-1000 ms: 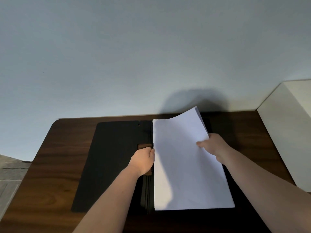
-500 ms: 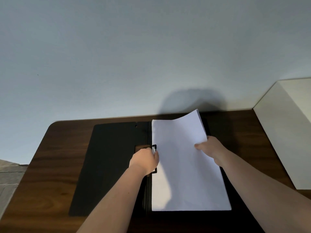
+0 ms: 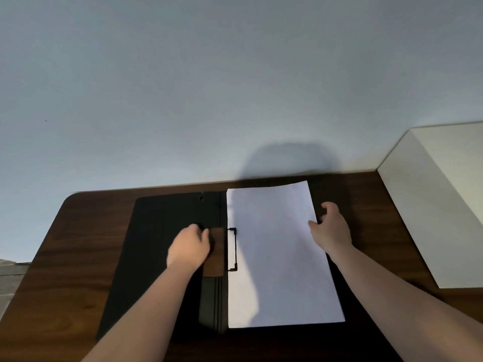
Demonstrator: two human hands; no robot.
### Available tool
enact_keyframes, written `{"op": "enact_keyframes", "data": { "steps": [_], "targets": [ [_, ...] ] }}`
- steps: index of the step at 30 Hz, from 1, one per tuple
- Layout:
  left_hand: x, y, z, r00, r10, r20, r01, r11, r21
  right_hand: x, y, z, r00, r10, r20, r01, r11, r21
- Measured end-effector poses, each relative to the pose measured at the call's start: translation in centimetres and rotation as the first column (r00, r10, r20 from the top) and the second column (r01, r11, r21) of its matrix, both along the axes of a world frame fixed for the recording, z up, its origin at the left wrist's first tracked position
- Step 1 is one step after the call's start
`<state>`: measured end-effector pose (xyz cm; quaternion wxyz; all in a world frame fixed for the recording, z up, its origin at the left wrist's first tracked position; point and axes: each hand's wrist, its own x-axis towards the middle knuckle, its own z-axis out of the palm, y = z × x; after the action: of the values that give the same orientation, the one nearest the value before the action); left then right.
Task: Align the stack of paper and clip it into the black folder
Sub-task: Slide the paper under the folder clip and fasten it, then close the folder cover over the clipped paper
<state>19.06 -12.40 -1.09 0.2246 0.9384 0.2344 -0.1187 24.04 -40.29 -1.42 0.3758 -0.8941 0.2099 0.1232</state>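
Note:
The black folder (image 3: 162, 246) lies open on the table. A white stack of paper (image 3: 277, 257) rests flat on its right half, edges squared. The folder's black wire clip (image 3: 232, 249) sits over the paper's left edge, beside a brown plate (image 3: 214, 253) on the spine. My left hand (image 3: 189, 250) is just left of that plate, blurred, its fingers curled around the dark clip lever. My right hand (image 3: 330, 228) hovers at the paper's right edge with fingers spread, holding nothing.
The dark wooden table (image 3: 65, 257) backs onto a pale wall (image 3: 235, 87). A white box-like block (image 3: 439, 205) stands at the table's right side. Floor tiles (image 3: 10, 278) show past the table's left edge.
The paper's lifted far-right corner has dropped flat and my right hand has let it go. My left hand has moved left, and the clip now lies over the paper's edge.

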Motion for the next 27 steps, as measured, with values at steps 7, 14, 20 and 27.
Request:
{"op": "enact_keyframes", "data": {
  "steps": [7, 14, 20, 27],
  "targets": [
    [-2.8, 8.0, -0.3, 0.891, 0.420, -0.174, -0.408, 0.907, 0.099, -0.3, -0.8, -0.5, 0.991, 0.135, -0.013, -0.136, 0.990, -0.027],
    [-3.7, 11.9, 0.1, 0.799, 0.555, -0.233, -0.534, 0.832, 0.150, -0.2, -0.8, -0.7, 0.982, 0.187, -0.036, -0.187, 0.982, -0.002],
    [-4.1, 13.7, 0.8, 0.802, 0.521, -0.292, -0.535, 0.844, 0.033, -0.2, -1.3, -0.3, 0.976, 0.198, -0.090, -0.193, 0.979, 0.066],
    [-3.3, 12.7, 6.9, 0.895, 0.445, 0.015, -0.415, 0.845, -0.337, -0.6, -2.3, 1.8, 0.968, 0.225, -0.114, -0.227, 0.974, -0.005]
  ]
}}
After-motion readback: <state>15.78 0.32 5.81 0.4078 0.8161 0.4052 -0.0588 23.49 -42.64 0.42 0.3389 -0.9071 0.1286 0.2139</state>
